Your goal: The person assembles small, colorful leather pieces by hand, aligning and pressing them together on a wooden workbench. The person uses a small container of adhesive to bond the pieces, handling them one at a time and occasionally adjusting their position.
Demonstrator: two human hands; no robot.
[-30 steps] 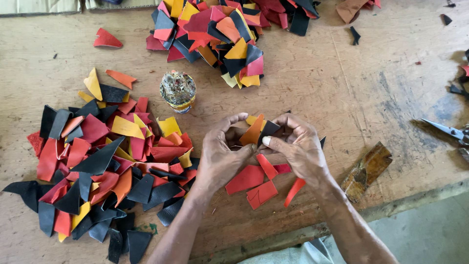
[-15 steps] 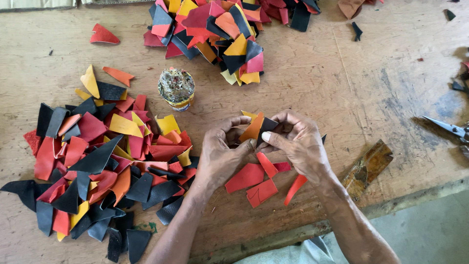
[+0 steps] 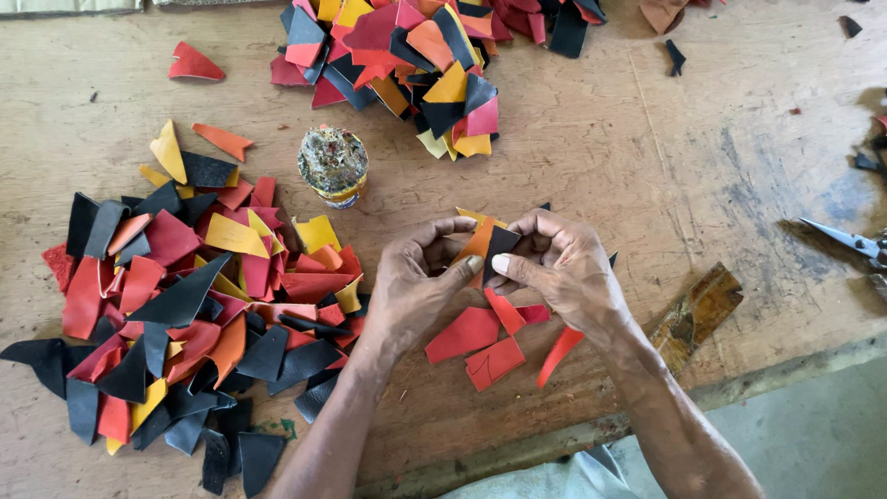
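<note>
Both hands meet over the middle of the wooden table (image 3: 647, 157), pinching a small stack of cut leather pieces between thumbs and fingertips. The left hand (image 3: 416, 282) closes on the orange piece (image 3: 478, 242), and the right hand (image 3: 564, 268) presses its thumb onto the black piece (image 3: 502, 248) that overlaps it; a sliver of yellow shows at the far edge. The pieces are held just above the tabletop, tilted towards the person.

They look thin, light and flexible, probably with a slightly grippy surface, so a pinch at the edges or corners should hold them without strain; they would bend rather than break.

Just beneath the hands lie a few loose red pieces (image 3: 467, 333). To the left spreads a large heap of scraps (image 3: 176, 296) in black, red, orange and yellow, and a second heap (image 3: 407, 51) sits at the far side. A small round tin (image 3: 333, 166) stands between the two heaps. Scissors (image 3: 855, 242) rest at the right edge, well apart from the hands, and a brown strip (image 3: 698, 305) lies near the right forearm.
</note>
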